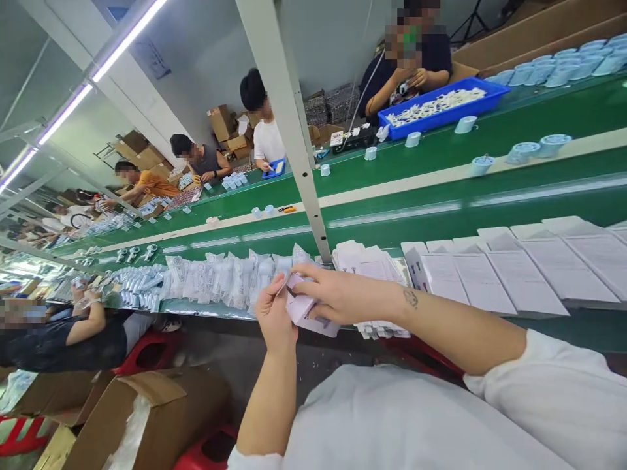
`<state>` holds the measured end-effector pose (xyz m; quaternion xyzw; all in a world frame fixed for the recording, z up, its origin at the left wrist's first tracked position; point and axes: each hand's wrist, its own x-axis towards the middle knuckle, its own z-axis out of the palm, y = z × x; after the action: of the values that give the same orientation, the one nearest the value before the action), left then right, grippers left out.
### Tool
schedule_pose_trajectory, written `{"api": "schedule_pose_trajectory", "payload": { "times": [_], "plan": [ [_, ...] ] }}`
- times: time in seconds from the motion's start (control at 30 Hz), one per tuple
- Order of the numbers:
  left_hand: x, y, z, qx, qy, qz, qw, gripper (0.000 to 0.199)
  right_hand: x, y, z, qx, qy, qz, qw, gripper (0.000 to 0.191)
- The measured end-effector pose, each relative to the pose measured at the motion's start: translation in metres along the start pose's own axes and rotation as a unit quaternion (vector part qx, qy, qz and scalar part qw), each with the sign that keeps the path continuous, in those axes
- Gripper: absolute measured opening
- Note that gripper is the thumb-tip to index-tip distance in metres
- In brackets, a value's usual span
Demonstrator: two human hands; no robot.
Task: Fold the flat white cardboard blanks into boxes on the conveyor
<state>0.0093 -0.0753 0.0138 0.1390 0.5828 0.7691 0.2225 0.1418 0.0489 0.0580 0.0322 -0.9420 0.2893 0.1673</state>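
While left [277, 310] and right hands [321, 294] hold it, the box [322, 326] looks pale.

A blue tray [448, 121] holds white parts [435, 106] near a dark-shirted person [437, 53].

Carton [313, 314] between left hand [277, 313] and right hand [326, 297]: thin paper card, smooth, pale, matt. Box row [490, 277] right of right hand: same look, white card, printed faces. Bags [220, 281] left of left hand: clear plastic film, crinkled, glossy, bubble-like texture. Worktop [392, 225] beyond both hands: green, smooth, semi-gloss, pale light streaks. Tray [443, 108] farther past right hand: blue plastic, smooth. Cups [556, 145] there: light blue plastic, slight sheen. Large box [161, 418] below left of left hand: brown cardboard, matt. Stool [151, 352]: red plastic, glossy. Shirt [416, 418]: white cloth, matt, soft folds.
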Motion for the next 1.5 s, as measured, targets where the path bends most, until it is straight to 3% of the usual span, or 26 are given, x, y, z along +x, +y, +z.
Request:
{"api": "schedule_pose_trajectory", "payload": {
  "times": [0.1, 0.2, 0.3, 0.37, 0.43, 0.5, 0.6, 0.87, 1.0, 1.3, 1.5],
  "plan": [
    [-0.007, -0.012, 0.005, 0.01, 0.029, 0.013, 0.999, 0.014, -0.008, -0.003, 0.016, 0.004, 0.004, 0.036, 0.999, 0.055],
    [-0.01, -0.016, 0.006, 0.042, 0.007, 0.034, 0.999, 0.014, -0.013, 0.001, 0.037, 0.015, 0.09, 0.097, 0.991, 0.091],
    [-0.006, -0.01, -0.003, 0.109, -0.12, 0.033, 0.986, 0.021, -0.016, 0.01, 0.05, 0.038, 0.155, 0.101, 0.982, 0.072],
    [-0.001, -0.004, -0.009, 0.116, -0.209, -0.012, 0.971, 0.023, -0.018, 0.017, 0.05, 0.067, 0.139, 0.051, 0.987, 0.064],
    [0.004, 0.0, -0.012, 0.087, -0.256, -0.073, 0.96, 0.031, -0.022, 0.019, 0.047, 0.097, 0.107, 0.018, 0.989, 0.066],
    [0.006, 0.001, -0.009, 0.055, -0.272, -0.123, 0.953, 0.045, -0.026, 0.018, 0.044, 0.128, 0.095, 0.028, 0.987, 0.074],
    [-0.003, -0.002, 0.001, 0.026, -0.252, -0.14, 0.957, 0.06, -0.034, 0.015, 0.042, 0.159, 0.09, 0.074, 0.98, 0.09],
    [-0.024, -0.007, 0.01, 0.006, -0.19, -0.113, 0.975, 0.046, -0.048, 0.023, 0.039, 0.206, 0.039, 0.108, 0.972, 0.11],
    [-0.024, -0.011, 0.018, 0.01, -0.197, -0.113, 0.974, 0.044, -0.055, 0.028, 0.038, 0.199, 0.058, 0.09, 0.974, 0.112],
    [-0.023, -0.026, 0.047, 0.018, -0.314, -0.162, 0.935, 0.049, -0.091, 0.026, 0.022, 0.152, 0.11, 0.089, 0.978, 0.109],
    [-0.029, -0.04, 0.068, 0.082, -0.421, -0.101, 0.898, 0.048, -0.117, 0.019, 0.004, 0.152, 0.147, 0.13, 0.969, 0.101]
  ]
}}
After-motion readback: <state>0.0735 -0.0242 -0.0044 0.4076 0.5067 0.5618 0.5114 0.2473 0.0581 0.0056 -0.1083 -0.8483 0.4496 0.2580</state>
